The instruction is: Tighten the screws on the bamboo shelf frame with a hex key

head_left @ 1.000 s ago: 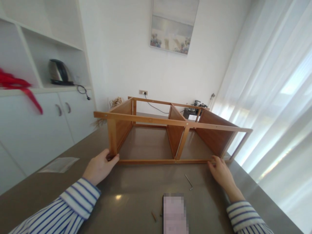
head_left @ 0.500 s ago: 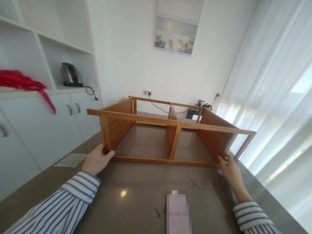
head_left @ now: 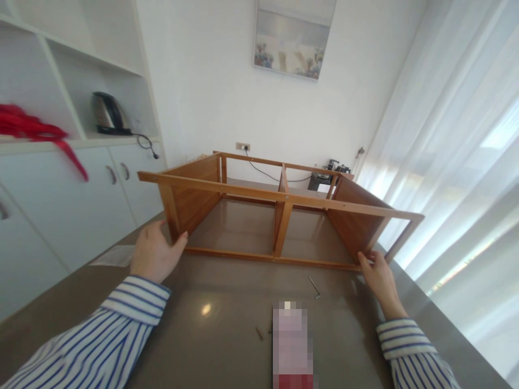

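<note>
A brown wooden shelf rack (head_left: 283,229) lies on its side on the table, its boards standing upright between two long frames. My left hand (head_left: 154,254) is closed around the near left corner, thumb along the inner side of the end board. At the near right corner, my right hand (head_left: 379,276) grips the end board close to the lower rail, with some of its fingertips hidden behind the wood. In front of the rack lie an L-shaped hex key (head_left: 314,288) and a small screw (head_left: 259,333). Beside the screw is a flat pinkish object (head_left: 290,340), blurred out.
The brown table (head_left: 219,351) runs up to a white curtain (head_left: 450,173) on the right. A clear plastic bag (head_left: 111,256) lies by my left hand. Dark appliances (head_left: 324,175) stand behind the rack. White shelving at left holds a kettle (head_left: 108,114) and red fabric (head_left: 32,129).
The view has shifted a little. My left hand and the rack's left end sit slightly higher and further left. Both hands stay on the rack.
</note>
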Motion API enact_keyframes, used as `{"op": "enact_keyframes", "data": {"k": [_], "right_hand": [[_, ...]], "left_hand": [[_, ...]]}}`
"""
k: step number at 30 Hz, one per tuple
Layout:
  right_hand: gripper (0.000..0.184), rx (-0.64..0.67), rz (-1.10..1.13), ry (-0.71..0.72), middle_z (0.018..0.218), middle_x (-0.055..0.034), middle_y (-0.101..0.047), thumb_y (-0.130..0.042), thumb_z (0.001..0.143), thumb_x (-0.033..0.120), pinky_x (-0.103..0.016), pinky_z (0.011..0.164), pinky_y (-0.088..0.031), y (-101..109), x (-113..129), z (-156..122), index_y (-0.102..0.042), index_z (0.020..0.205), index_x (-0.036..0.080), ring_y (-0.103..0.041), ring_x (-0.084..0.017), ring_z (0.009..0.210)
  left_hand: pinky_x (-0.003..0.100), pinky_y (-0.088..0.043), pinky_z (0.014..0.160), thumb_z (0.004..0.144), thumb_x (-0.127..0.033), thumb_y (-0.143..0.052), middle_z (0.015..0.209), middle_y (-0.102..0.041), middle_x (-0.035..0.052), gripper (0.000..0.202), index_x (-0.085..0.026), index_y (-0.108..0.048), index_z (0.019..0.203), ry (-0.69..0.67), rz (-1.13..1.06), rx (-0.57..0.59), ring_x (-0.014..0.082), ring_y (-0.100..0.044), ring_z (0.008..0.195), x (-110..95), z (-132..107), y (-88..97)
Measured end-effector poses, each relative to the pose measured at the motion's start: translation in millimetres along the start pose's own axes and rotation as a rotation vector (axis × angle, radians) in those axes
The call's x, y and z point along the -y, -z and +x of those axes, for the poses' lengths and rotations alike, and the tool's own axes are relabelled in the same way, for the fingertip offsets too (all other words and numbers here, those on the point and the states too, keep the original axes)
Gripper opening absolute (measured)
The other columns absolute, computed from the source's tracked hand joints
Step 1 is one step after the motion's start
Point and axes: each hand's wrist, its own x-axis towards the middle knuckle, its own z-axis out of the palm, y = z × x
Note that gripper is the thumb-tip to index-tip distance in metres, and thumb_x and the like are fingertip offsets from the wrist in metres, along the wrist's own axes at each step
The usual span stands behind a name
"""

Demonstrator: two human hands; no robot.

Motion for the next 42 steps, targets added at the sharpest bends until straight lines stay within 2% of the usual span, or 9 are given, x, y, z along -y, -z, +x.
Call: {"op": "enact_keyframes", "data": {"k": [1, 3, 7, 9, 13, 17, 21, 32, 42], "right_hand": [[0.044, 0.000, -0.002, 0.000, 0.099, -0.0120, -0.068, -0.044, 0.083, 0.052, -0.033, 0.073, -0.046, 0.7, 0.3, -0.8, -0.055, 0.109, 0.018, -0.065, -0.026, 0.089], [0.046, -0.002, -0.008, -0.002, 0.099, -0.0126, -0.068, -0.044, 0.083, 0.052, -0.033, 0.074, -0.046, 1.6, 1.4, -2.1, -0.054, 0.111, 0.018, -0.065, -0.027, 0.092], [0.045, -0.009, -0.022, -0.003, 0.098, -0.0125, -0.068, -0.042, 0.085, 0.052, -0.033, 0.074, -0.046, 3.0, 5.6, -5.1, -0.054, 0.111, 0.018, -0.065, -0.027, 0.092], [0.044, -0.010, -0.031, -0.004, 0.096, -0.0124, -0.069, -0.041, 0.086, 0.051, -0.033, 0.073, -0.046, 4.2, 8.2, -7.3, -0.054, 0.110, 0.018, -0.065, -0.027, 0.090], [0.043, 0.001, -0.058, -0.008, 0.092, -0.0117, -0.069, -0.039, 0.086, 0.051, -0.033, 0.070, -0.047, 7.3, 13.6, -12.3, -0.055, 0.107, 0.017, -0.067, -0.027, 0.087], [0.041, 0.020, -0.100, -0.017, 0.088, -0.0114, -0.070, -0.038, 0.086, 0.051, -0.033, 0.066, -0.046, 11.8, 20.0, -16.8, -0.056, 0.103, 0.017, -0.067, -0.028, 0.083], [0.039, 0.032, -0.148, -0.016, 0.084, -0.0107, -0.070, -0.041, 0.084, 0.050, -0.032, 0.063, -0.046, 19.8, 27.3, -22.0, -0.057, 0.099, 0.018, -0.068, -0.027, 0.080], [0.026, 0.060, -0.185, 0.104, 0.076, -0.0038, -0.070, -0.045, 0.086, 0.045, -0.026, 0.059, -0.039, 29.6, 50.6, -44.2, -0.056, 0.084, 0.022, -0.067, -0.021, 0.074], [0.026, 0.040, -0.254, 0.210, 0.072, -0.0019, -0.066, -0.046, 0.087, 0.045, -0.025, 0.054, -0.033, 29.7, 65.1, -62.4, -0.051, 0.076, 0.022, -0.064, -0.018, 0.068]], "left_hand": [[0.045, -0.036, 0.102, 0.082, -0.054, -0.042, 0.121, -0.050, 0.0215, 0.066, -0.003, -0.040, 0.124, -0.006, 0.044, -0.093, 0.0364, -0.046, 0.118, -9.5, -4.6, 4.9], [0.041, -0.039, 0.100, 0.083, -0.052, -0.041, 0.114, -0.056, 0.0179, 0.060, -0.006, -0.046, 0.121, -0.087, 0.039, -0.085, 0.0314, -0.051, 0.111, -26.3, -15.6, 6.9], [0.040, -0.035, 0.105, 0.084, -0.047, -0.043, 0.130, -0.051, 0.0146, 0.054, -0.013, -0.049, 0.125, -0.417, -0.017, 0.259, 0.0276, -0.047, 0.121, -43.2, -37.7, -18.8], [0.043, -0.035, 0.106, 0.083, -0.045, -0.045, 0.139, -0.044, 0.0157, 0.059, -0.014, -0.045, 0.133, -0.427, 0.016, 0.385, 0.0300, -0.043, 0.126, -45.0, -43.5, -35.7], [0.043, -0.035, 0.105, 0.087, -0.039, -0.039, 0.134, -0.050, 0.0170, 0.051, -0.014, -0.052, 0.130, -0.403, 0.094, 0.497, 0.0304, -0.047, 0.123, -48.8, -40.0, -52.5], [0.041, -0.041, 0.099, 0.090, -0.034, -0.033, 0.120, -0.061, 0.0165, 0.043, -0.015, -0.065, 0.113, -0.409, 0.117, 0.495, 0.0290, -0.055, 0.114, -55.9, -31.2, -53.0], [0.040, -0.041, 0.099, 0.090, -0.032, -0.032, 0.111, -0.065, 0.0139, 0.042, -0.017, -0.067, 0.109, -0.428, 0.091, 0.486, 0.0265, -0.058, 0.110, -54.1, -25.3, -58.9], [0.048, -0.039, 0.100, 0.089, -0.031, -0.029, 0.129, -0.054, 0.0217, 0.049, -0.012, -0.060, 0.122, -0.341, 0.236, 0.412, 0.0348, -0.045, 0.125, -24.9, 1.3, -97.1], [0.044, -0.039, 0.101, 0.088, -0.032, -0.029, 0.127, -0.055, 0.0223, 0.052, -0.008, -0.057, 0.124, -0.358, 0.332, 0.375, 0.0336, -0.050, 0.120, -34.7, -1.5, -83.2]]}}
